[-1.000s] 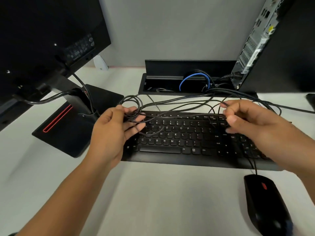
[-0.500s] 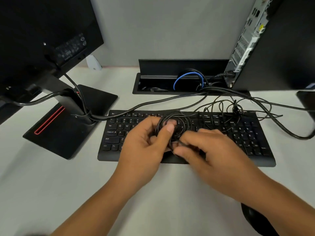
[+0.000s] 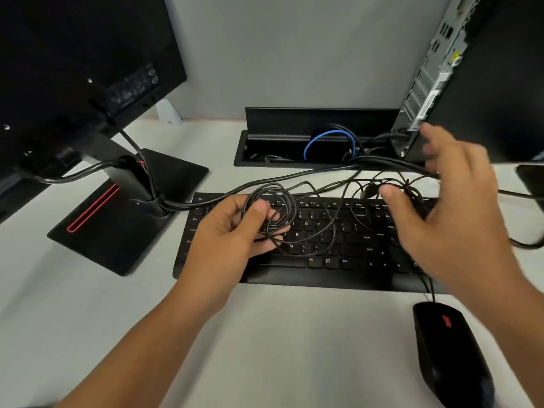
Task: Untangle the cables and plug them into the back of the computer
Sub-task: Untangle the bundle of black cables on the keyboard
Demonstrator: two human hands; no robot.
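My left hand (image 3: 232, 231) grips a coil of thin black cable (image 3: 279, 213) over the left half of the black keyboard (image 3: 323, 260). My right hand (image 3: 453, 219) hovers blurred over the keyboard's right end, fingers spread, its thumb by a second tangle of thin black cables (image 3: 403, 187); whether it touches them I cannot tell. The computer tower (image 3: 435, 75) stands at the back right with its port panel facing me, a thick black cable (image 3: 391, 134) plugged in low down.
A monitor (image 3: 73, 69) on a black stand (image 3: 123, 219) fills the left, its thick cables running across to the right. A desk cable tray (image 3: 294, 136) holding a blue cable (image 3: 326, 139) lies behind the keyboard. A black mouse (image 3: 450, 348) sits at the front right.
My hands, together over the coil half a second ago, have parted. The right hand let go and moved right and back towards the second tangle; the left keeps the coil.
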